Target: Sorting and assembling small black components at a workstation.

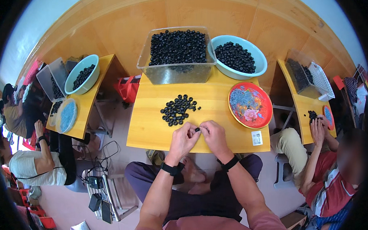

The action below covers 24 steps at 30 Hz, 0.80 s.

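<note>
A small black piece (197, 129) sits between the two hands, just above the near part of the desk (151, 132). The left hand (184, 139) appears to have thumb and forefinger pinched on it. The right hand (213, 136) comes in from the other side, fingers drawn together just beside the piece; I cannot tell whether they grip it too or hold something small of their own.

For work this fine, the left pinch should probably do the steadying and the right fingertips the adjusting, with light, straight pressure so that the piece does not roll or spring away. Turning its opening toward the right fingers would likely help, as would working low, with the wrists near the desk edge.

Just beyond the hands lies a loose cluster of black rings (177, 110), close enough that a dropped piece could get lost among them; working on its near side seems wise. To the right, the red flowered tray (266, 102) holds small blue bits (243, 99), within easy reach. Farther back stand a clear bin (169, 76) and a pale blue basin (262, 63), both well filled with black pieces.
</note>
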Motion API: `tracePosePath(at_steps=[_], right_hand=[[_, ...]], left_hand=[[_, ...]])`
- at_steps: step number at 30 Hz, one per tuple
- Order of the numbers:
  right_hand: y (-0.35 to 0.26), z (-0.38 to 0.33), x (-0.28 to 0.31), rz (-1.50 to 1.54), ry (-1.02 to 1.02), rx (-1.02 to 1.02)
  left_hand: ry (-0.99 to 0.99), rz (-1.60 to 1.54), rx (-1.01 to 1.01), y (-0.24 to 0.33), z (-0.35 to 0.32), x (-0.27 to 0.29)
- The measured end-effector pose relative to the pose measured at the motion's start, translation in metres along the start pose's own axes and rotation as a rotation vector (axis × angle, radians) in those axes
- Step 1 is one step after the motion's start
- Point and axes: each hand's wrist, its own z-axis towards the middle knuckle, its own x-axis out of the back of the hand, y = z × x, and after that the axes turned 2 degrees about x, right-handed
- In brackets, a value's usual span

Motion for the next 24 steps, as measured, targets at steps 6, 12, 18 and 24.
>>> tracePosePath(at_steps=[6, 12, 18, 24], right_hand=[[0.001, 0.000, -0.006, -0.015, -0.008, 0.024], [-0.005, -0.001, -0.001, 0.074, 0.048, -0.032], [-0.013, -0.001, 0.003, 0.042, 0.047, 0.105], [-0.014, -0.002, 0.000, -0.068, 0.044, 0.210]], left_hand=[[0.050, 0.008, 0.016, -0.004, -0.001, 0.001], [0.097, 0.045, 0.004, -0.009, 0.001, -0.001], [0.116, 0.096, -0.031, -0.008, 0.001, -0.004], [0.084, 0.086, -0.067, -0.009, 0.001, -0.003]])
